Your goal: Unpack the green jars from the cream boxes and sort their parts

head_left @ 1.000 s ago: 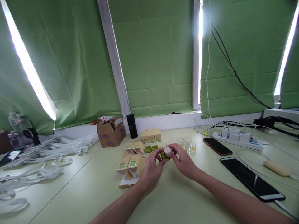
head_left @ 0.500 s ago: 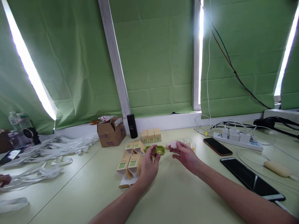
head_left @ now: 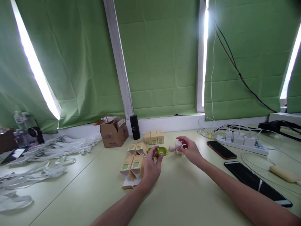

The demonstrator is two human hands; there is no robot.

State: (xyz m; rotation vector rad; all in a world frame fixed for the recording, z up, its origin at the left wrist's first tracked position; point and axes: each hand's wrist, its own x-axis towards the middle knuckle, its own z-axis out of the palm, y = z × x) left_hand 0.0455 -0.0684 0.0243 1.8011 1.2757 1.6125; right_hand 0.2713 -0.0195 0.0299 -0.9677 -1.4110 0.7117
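My left hand (head_left: 152,164) has its fingers curled round the near left part of a green open case (head_left: 162,151). Right of the case, my right hand (head_left: 190,151) pinches a small white round piece (head_left: 178,144) between thumb and fingers. Another small white piece (head_left: 171,147) lies between the case and my right hand. Opened cardboard boxes with green labels (head_left: 137,165) stand left of my left hand, and closed small boxes (head_left: 154,137) stand in a row behind it.
A brown carton (head_left: 113,133) and a black cylinder (head_left: 134,127) stand at the back. White straps (head_left: 58,149) cover the left side. Two phones (head_left: 221,149), a power strip (head_left: 243,145), cables and a cream-coloured device (head_left: 283,173) lie at the right.
My right hand has turned and risen slightly with the white piece, now covering the clear containers behind it. My left hand stays at the green case. The view has shifted slightly.
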